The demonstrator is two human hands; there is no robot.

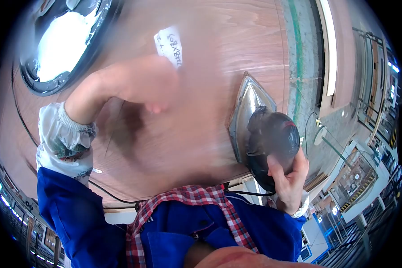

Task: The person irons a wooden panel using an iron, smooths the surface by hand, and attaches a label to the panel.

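My right hand point(292, 183) is wrapped round the rear of an iron's black body. The iron point(250, 107) has a shiny metal soleplate edge, and its tip points away from me on the wooden sheet point(219, 40). My left hand point(147, 82) is over the sheet, smeared by motion, so its fingers cannot be made out clearly. Just beyond it lies a white paper label point(169, 42) with handwritten numbers, its lower edge close to the hand.
A dark round tub point(44, 89) of white paste stands at the upper left. A black cable point(107, 194) runs along the sheet's near side. Beyond the right edge are a floor with a green line point(298, 49), stacked boards point(344, 58) and a machine point(359, 176).
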